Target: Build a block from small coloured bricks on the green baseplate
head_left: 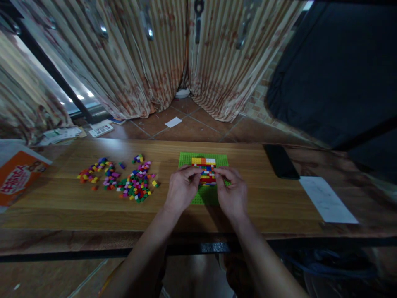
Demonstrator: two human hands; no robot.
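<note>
A block of stacked toy bricks point(208, 180) in red, white, yellow, orange and blue stands on the green baseplate point(203, 199). From the left side, my left hand point(183, 187) has thumb and forefinger closed at the stack's upper bricks. Opposite it, my right hand point(233, 191) pinches at the right edge of the same stack. The fingertips cover part of the bricks, and whether a single loose brick sits between them is too small to make out.
Loose bricks point(136, 184) in many colours lie scattered on the wooden table point(93, 215) to the left. An orange and white bag point(21, 174) stands at the far left. On the right are a black phone point(281, 162) and a white sheet of paper point(328, 199).
</note>
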